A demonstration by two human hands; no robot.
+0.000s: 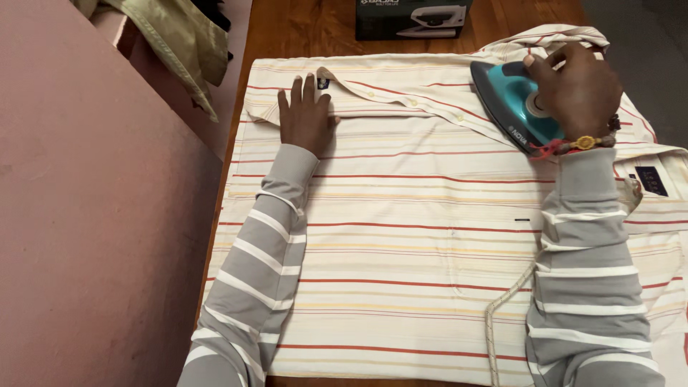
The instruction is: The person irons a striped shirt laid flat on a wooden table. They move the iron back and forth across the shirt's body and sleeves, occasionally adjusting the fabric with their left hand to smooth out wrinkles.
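A cream shirt (423,236) with red and yellow stripes lies spread flat on a wooden table (301,29). My left hand (305,115) presses flat on the shirt near its button placket at the upper left, fingers apart. My right hand (577,89) grips the handle of a teal electric iron (510,100), which rests on the shirt at the upper right, tip pointing up and left. A white braided cord (502,315) runs from under my right sleeve down to the bottom edge.
A dark box (412,18) with an iron pictured on it stands at the table's far edge. Olive cloth (179,36) hangs at the upper left over a pink surface (93,215). Grey floor (645,36) shows at the upper right.
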